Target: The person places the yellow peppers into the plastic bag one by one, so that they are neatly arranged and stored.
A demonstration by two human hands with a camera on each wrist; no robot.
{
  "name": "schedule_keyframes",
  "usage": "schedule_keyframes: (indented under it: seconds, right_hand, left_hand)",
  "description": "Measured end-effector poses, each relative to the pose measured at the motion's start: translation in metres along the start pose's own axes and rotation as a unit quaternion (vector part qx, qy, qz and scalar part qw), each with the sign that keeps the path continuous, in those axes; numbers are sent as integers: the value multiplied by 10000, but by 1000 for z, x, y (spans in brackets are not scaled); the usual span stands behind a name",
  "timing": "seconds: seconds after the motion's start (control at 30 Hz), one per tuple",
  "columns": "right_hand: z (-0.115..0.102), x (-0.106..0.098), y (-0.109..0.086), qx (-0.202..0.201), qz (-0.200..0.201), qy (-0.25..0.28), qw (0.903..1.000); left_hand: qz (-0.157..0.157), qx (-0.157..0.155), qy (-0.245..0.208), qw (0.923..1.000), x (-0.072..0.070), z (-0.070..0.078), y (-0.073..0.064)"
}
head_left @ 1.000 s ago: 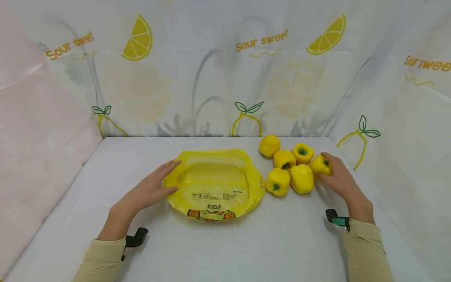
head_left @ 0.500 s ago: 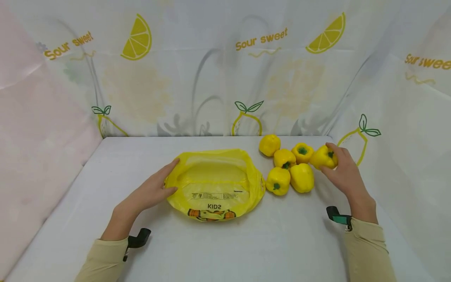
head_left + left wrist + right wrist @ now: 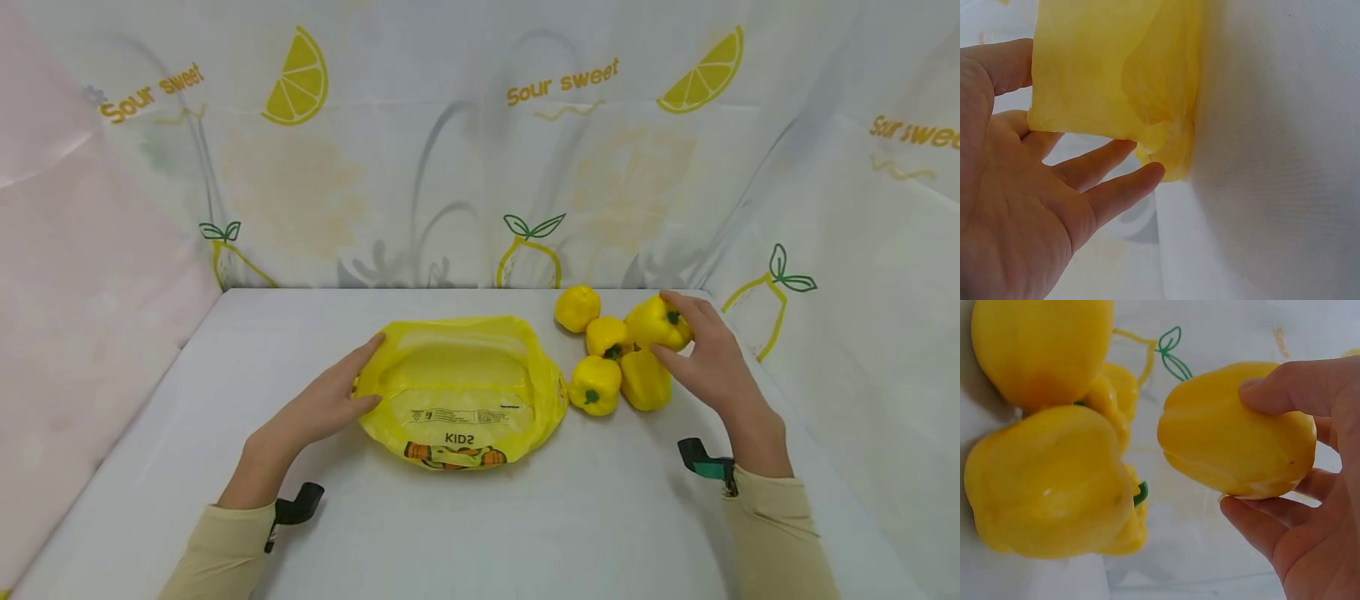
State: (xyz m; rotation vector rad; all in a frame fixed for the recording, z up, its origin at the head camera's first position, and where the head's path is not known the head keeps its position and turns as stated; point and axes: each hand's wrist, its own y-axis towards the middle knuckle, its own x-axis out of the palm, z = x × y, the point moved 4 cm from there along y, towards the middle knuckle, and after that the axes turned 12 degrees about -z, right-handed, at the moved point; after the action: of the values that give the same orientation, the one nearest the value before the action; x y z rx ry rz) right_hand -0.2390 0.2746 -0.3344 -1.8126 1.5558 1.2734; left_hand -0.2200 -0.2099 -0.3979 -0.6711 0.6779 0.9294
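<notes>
White tabletop (image 3: pixel 480 533); white lemon-print backdrop (image 3: pixel 457 167) behind; pinkish cloth (image 3: pixel 82 292) at left.

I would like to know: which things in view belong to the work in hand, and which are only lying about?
Part of the work, it seems:
held pepper, in the right hand
yellow bag, at the left hand
loose peppers, likely

Merely around:
printed backdrop
black wrist devices, worn

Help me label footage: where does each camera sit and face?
Head: worn there, looking forward and down at yellow bag, peppers, left hand, right hand, sleeves.
Left wrist: worn there, facing the yellow bag; left hand shows.
Right wrist: worn there, facing peppers and the held pepper; right hand shows.
Head and right wrist share the held pepper.
</notes>
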Motion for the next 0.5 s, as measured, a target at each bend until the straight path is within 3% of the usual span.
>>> schedule_keyframes:
  seconds: [0.2,0.5]
  right_hand:
    - [-22,16,6,-604,-62,194,9980]
    - [-56,49,17,-1114,-620,621,9899]
  left_hand:
    - [-13,82,2,10000,1,0,1]
    - [-65,5,-14,10000,2,0,1]
